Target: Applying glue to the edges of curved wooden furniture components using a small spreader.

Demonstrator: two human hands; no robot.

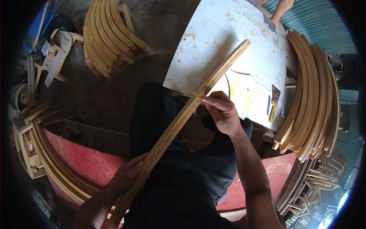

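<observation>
A long, slightly curved wooden slat runs slantwise across my lap, its far end above the white table. My left hand grips its near part from the left side, thumb and fingers against the wood. Farther up, my right hand is pinched closed, fingertips at the slat's right edge beside a yellowish patch. Whatever lies between those fingertips is too small to make out. Under the slat, the white table carries dried smears and a yellow-stained bright area. A flat dark-and-yellow item rests near its right edge.
Curved wooden slats are stacked at the right and at the far left. A red panel and long curved strips lie around me. Beyond the table another person's arm shows. Wooden frames stand at left.
</observation>
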